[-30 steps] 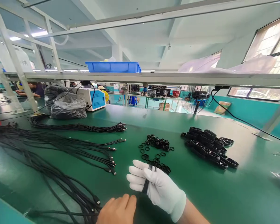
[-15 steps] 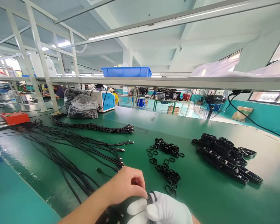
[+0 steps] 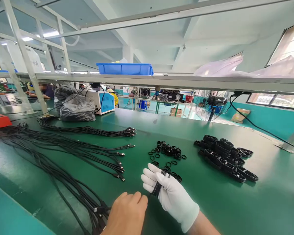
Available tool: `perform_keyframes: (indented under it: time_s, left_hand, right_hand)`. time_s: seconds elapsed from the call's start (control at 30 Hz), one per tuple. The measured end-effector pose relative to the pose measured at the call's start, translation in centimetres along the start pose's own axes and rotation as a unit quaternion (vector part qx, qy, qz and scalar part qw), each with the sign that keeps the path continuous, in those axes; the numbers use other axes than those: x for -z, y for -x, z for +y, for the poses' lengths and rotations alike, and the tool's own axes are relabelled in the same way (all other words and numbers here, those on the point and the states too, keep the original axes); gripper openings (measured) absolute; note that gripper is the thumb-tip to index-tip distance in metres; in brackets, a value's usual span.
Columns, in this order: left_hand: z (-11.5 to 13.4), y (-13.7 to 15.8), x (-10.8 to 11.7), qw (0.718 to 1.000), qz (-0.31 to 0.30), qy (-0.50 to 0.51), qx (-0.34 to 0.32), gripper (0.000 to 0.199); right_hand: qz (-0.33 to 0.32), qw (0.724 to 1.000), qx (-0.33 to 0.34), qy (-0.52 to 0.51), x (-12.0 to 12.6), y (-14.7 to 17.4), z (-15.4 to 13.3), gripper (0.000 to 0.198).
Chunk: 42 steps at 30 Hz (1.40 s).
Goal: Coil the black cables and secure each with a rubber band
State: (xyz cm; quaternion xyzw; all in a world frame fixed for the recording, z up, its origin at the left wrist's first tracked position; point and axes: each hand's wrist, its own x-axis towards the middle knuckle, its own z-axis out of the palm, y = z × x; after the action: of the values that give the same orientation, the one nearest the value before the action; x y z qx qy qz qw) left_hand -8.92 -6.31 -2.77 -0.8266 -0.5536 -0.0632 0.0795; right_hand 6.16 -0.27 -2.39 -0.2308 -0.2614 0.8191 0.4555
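A folded bundle of black cable [image 3: 157,188] lies across the palm of my white-gloved right hand [image 3: 170,191]. The thumb presses on the cable while the other fingers stretch out behind it. My bare left hand [image 3: 128,210] is at the bottom middle, just left of the bundle's lower end. Its fingers are curled, and the fingertips are hidden below the knuckles. Small black rings [image 3: 171,151] are scattered in a loose pile beyond the gloved hand. Long loose black cables [image 3: 71,176] with metal plugs stretch along the left side, some passing close to my left hand.
Coiled black cables [image 3: 225,156] are stacked on the green table [image 3: 205,209] to the right. A plastic bag [image 3: 77,106] and a blue-white machine [image 3: 104,101] stand at the back. Above runs a shelf [image 3: 176,80] with a blue tray [image 3: 124,69]. A fan [image 3: 212,104] stands behind.
My left hand has drawn back from the bundle's upper part toward its lower end. The gloved hand has moved up and its fingers have spread, with the cable still held. The view has turned slightly right.
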Motion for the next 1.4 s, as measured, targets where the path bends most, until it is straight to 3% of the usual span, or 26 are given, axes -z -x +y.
perform_keyframes:
  time_s: [0.1,0.17,0.3,0.43,0.5,0.57,0.67,0.77,0.83,0.9,0.97,1.1,1.13,1.17,1.23,1.3,1.37,1.4]
  left_hand:
    - [-0.1,-0.5,0.9,0.996,0.044,-0.015,-0.080,0.014]
    - [-1.1,-1.3,2.5,0.992,0.047,-0.009,-0.115,0.014]
    - [-3.4,-3.4,5.7,0.984,-0.015,0.088,-0.154,0.031]
    - [-4.6,-4.4,6.2,0.961,-0.064,0.191,-0.192,0.024]
    - [-4.7,-4.3,5.9,0.953,-0.053,0.219,-0.202,0.019]
    - [-4.6,-4.0,5.9,0.958,-0.005,0.200,-0.204,0.009]
    - [-4.4,-3.3,6.5,0.964,0.056,0.118,-0.230,0.009]
    - [-4.4,-3.0,6.9,0.963,0.023,0.103,-0.249,0.020]
    - [-4.4,-3.1,6.5,0.957,-0.038,0.223,-0.184,0.019]
    - [-4.3,-3.1,5.6,0.894,-0.118,0.426,-0.070,0.017]
    - [-3.8,-3.1,4.2,0.784,-0.173,0.596,0.015,0.023]
    - [-1.7,-3.0,1.4,0.576,-0.160,0.801,0.042,0.036]
    - [-1.1,-2.9,1.0,0.536,-0.148,0.830,0.039,0.041]
    - [-0.6,-2.8,0.6,0.519,-0.136,0.843,0.034,0.044]
    - [0.2,-2.7,0.4,0.524,-0.103,0.845,0.029,0.046]
    - [0.7,-2.6,0.7,0.555,-0.066,0.828,0.034,0.042]
    - [0.9,-2.5,1.5,0.600,-0.057,0.796,0.046,0.034]
    - [0.9,-2.3,1.9,0.642,-0.053,0.763,0.054,0.027]
  right_hand:
    - [-0.005,0.997,-0.031,0.069,-0.3,0.3,0.6,0.046]
    - [-0.056,0.991,-0.069,0.100,-0.7,0.6,1.0,0.030]
    - [-0.198,0.964,-0.158,0.078,-1.1,1.4,1.5,0.031]
    - [-0.187,0.948,-0.237,0.098,-0.7,2.0,1.9,0.042]
    - [-0.160,0.949,-0.246,0.115,-0.4,2.0,2.0,0.042]
    - [-0.144,0.953,-0.240,0.116,-0.1,1.8,2.1,0.039]
    - [-0.175,0.950,-0.232,0.114,0.7,1.3,2.2,0.033]
    - [-0.227,0.940,-0.230,0.113,1.2,1.1,2.4,0.032]
    - [-0.239,0.938,-0.228,0.103,1.2,1.3,2.2,0.033]
    - [-0.252,0.938,-0.222,0.090,0.8,1.6,1.9,0.036]
    - [-0.263,0.940,-0.206,0.074,0.4,2.0,1.4,0.040]
    - [-0.260,0.948,-0.168,0.070,0.4,2.2,0.7,0.041]
    - [-0.260,0.948,-0.161,0.083,0.5,2.2,0.6,0.040]
    - [-0.260,0.948,-0.154,0.103,0.6,2.1,0.5,0.040]
    - [-0.251,0.949,-0.136,0.134,0.8,2.1,0.2,0.039]
    - [-0.249,0.951,-0.127,0.134,0.7,2.1,-0.2,0.039]
    - [-0.264,0.949,-0.132,0.110,0.5,2.1,-0.6,0.038]
    - [-0.268,0.948,-0.139,0.102,0.3,2.1,-0.8,0.038]
